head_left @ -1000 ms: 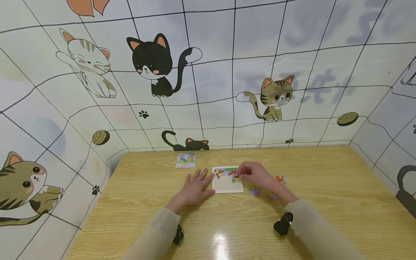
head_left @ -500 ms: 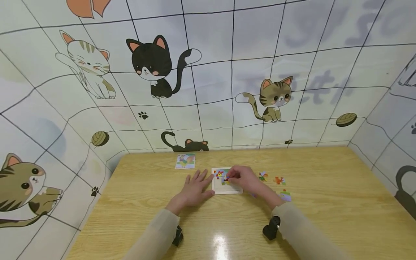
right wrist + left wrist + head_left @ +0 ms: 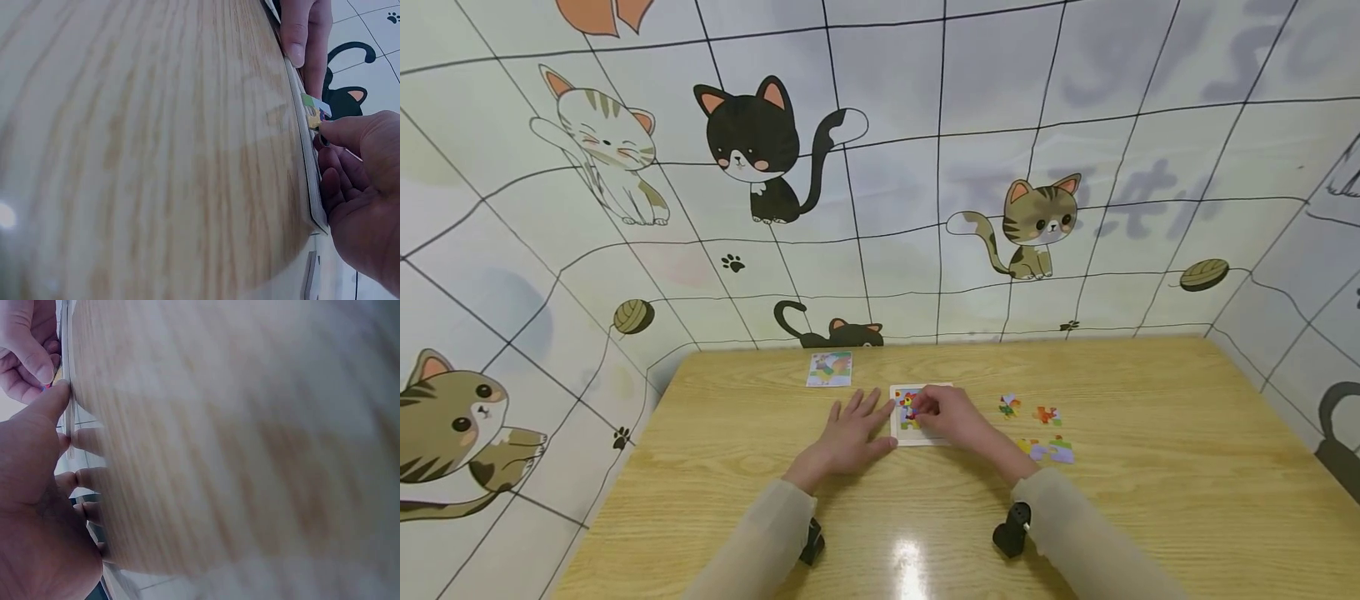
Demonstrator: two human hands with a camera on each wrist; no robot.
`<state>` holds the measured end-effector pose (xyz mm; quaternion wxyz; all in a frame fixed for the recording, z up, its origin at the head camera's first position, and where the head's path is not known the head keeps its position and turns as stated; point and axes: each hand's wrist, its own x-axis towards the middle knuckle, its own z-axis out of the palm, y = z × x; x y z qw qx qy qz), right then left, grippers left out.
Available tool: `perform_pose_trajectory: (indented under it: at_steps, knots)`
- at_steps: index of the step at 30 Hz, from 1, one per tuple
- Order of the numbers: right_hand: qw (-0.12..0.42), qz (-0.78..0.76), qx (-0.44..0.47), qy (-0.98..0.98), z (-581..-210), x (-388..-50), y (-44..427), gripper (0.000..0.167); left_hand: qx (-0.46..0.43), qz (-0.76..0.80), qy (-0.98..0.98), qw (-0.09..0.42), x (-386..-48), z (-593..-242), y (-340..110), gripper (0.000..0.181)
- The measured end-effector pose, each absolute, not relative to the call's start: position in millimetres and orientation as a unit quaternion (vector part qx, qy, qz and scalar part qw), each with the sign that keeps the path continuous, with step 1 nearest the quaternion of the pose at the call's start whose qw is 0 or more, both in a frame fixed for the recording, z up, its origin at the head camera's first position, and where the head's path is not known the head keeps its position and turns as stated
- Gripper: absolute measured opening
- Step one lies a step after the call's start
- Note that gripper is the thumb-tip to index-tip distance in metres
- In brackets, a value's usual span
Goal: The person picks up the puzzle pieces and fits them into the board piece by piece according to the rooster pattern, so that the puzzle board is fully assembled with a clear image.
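A small puzzle tray (image 3: 917,442) with a pale rim lies near the middle of the table, with colourful pieces along its far side. My left hand (image 3: 847,433) lies with spread fingers at the tray's left edge, its index finger and thumb touching the rim. Over the tray, my right hand (image 3: 955,418) pinches a jigsaw piece (image 3: 314,114) between thumb and fingers. That piece shows green, yellow and blue in the right wrist view. The right hand hides much of the tray's right side in the head view. Both hands meet closely in the left wrist view (image 3: 37,450).
Right of the tray lie several loose pieces, among them a green and red one (image 3: 1009,406), an orange one (image 3: 1047,415) and a purple and green one (image 3: 1062,451). A picture card (image 3: 830,369) lies at the back left. A cat-print wall sheet (image 3: 895,208) stands behind.
My right hand has moved left across the tray with the jigsaw piece, from its right side toward its left side. More loose pieces at the right are uncovered. The left hand has stayed in place.
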<state>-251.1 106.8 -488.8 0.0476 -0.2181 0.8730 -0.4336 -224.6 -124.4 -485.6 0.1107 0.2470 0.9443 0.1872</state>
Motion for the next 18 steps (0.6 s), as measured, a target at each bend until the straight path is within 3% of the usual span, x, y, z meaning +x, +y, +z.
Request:
perform_pose_trajectory:
  at_steps: [18]
  knots:
    - [0.010,-0.438,-0.159,0.885,-495,-248,91,0.013,0.245,0.185,0.945,0.117,-224,-483,-122,0.065]
